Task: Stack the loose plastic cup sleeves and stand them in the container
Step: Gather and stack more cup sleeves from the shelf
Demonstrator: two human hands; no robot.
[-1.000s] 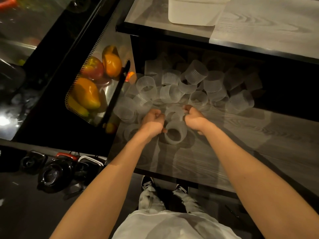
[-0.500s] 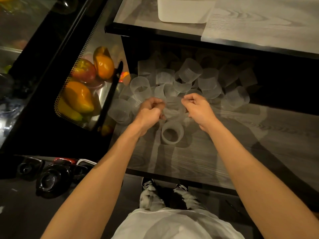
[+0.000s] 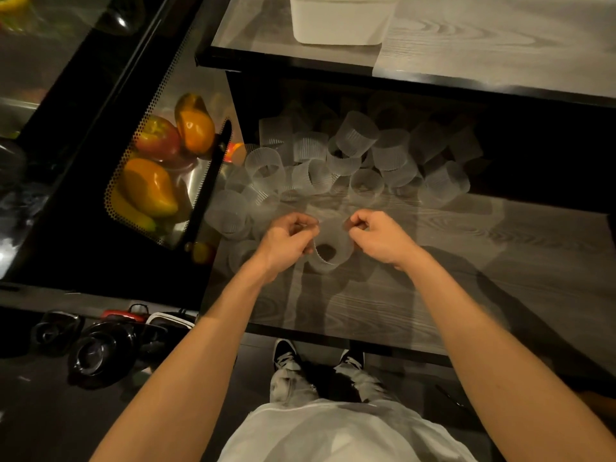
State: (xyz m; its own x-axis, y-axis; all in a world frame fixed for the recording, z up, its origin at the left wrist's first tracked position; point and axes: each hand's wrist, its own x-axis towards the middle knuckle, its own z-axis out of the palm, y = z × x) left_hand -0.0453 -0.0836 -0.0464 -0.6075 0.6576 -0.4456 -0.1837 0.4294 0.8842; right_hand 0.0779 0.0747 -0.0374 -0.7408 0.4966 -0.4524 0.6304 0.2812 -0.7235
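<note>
Several clear ribbed plastic cup sleeves (image 3: 356, 155) lie loose in a heap at the back of the grey wood-grain table (image 3: 433, 295). Both hands hold a short stack of sleeves (image 3: 330, 251) just in front of the heap. My left hand (image 3: 286, 238) pinches its left rim with curled fingers. My right hand (image 3: 376, 235) pinches the right rim the same way. A white plastic container (image 3: 340, 21) stands on the raised shelf behind the heap, its inside hidden from view.
A perforated metal tray (image 3: 186, 105) with orange and red peppers sits to the left of the table. The black shelf edge (image 3: 400, 78) overhangs the back of the heap. Dark bowls (image 3: 96, 351) lie on the floor at lower left. My shoes show below the table's front edge.
Both hands rose from the table with the sleeve stack and then drew slightly apart, each keeping its pinch on the rim. The heap has not moved.
</note>
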